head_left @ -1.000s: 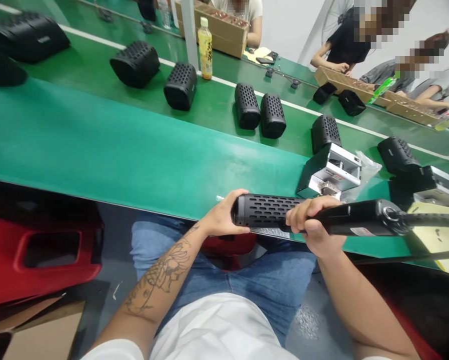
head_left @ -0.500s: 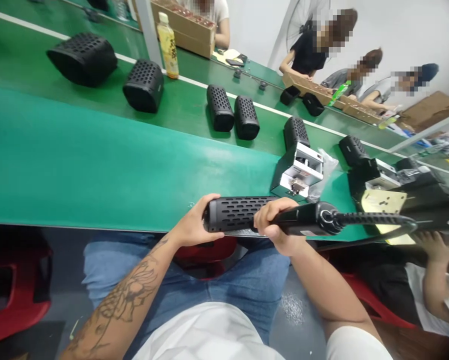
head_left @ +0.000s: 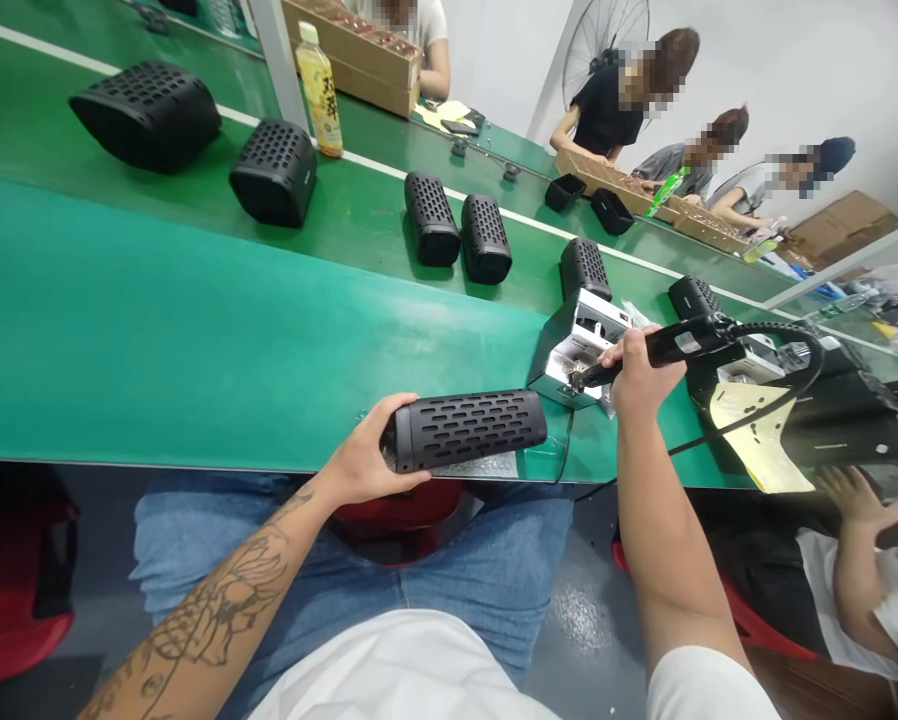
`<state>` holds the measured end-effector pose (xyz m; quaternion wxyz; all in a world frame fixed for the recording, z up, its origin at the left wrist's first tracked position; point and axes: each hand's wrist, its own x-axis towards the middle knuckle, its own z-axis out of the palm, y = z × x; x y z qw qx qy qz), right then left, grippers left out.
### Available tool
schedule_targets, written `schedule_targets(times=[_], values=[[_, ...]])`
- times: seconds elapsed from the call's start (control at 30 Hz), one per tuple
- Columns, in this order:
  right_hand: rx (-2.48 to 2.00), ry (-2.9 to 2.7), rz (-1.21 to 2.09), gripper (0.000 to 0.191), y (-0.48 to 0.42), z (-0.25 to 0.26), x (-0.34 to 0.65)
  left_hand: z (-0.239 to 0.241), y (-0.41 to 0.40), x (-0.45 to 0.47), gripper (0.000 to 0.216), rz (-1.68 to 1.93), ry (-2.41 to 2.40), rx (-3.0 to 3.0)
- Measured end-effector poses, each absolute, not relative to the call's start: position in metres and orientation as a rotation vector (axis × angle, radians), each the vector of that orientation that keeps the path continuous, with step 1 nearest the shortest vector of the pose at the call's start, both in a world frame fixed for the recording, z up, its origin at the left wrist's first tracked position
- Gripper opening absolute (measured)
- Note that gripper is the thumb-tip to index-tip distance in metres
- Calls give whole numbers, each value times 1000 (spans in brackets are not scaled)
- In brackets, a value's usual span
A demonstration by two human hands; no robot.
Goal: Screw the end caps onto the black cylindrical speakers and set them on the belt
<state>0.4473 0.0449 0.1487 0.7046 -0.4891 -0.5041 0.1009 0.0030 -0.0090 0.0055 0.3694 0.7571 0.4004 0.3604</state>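
Observation:
My left hand (head_left: 374,455) is wrapped round the left end of a black slotted housing (head_left: 471,428), which lies on its side at the bench's front edge. In my right hand (head_left: 644,380) is a black electric screwdriver (head_left: 678,343) with a coiled cable running off to the right. Its tip points left into the front of a silver-and-black screw feeder box (head_left: 569,350). Whether a screw sits on the tip is too small to tell. A clear plastic piece (head_left: 486,466) shows under the housing.
Several black perforated housings (head_left: 486,240) stand along the green bench (head_left: 194,320). A yellow drink bottle (head_left: 319,95) is beside a metal post (head_left: 278,70). Yellow paper (head_left: 756,430) with dark spots lies to the right. Co-workers sit across the bench; another person's hands (head_left: 861,500) are at lower right.
My right hand has carried the screwdriver from the housing's right end up and right to the screw feeder. The housing's right end is now uncovered and tilted slightly up; my left hand still holds it.

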Motion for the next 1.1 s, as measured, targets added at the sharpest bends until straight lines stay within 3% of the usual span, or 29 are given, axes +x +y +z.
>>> schedule_targets(times=[0.23, 0.4, 0.57, 0.77, 1.1], values=[[-914, -1081, 333, 55, -8, 189, 394, 17, -9, 7, 119, 855, 1024, 1913], [-612, -1257, 658, 43, -58, 207, 305, 25, -10, 11, 119, 845, 983, 1881], [-470, -1415, 846, 37, -61, 200, 242, 26, -12, 14, 122, 850, 971, 1843], [-631, -1387, 911, 60, -42, 181, 221, 27, -12, 20, 121, 872, 950, 1788], [-704, -1543, 973, 52, -42, 151, 229, 27, -9, 21, 116, 866, 927, 1817]])
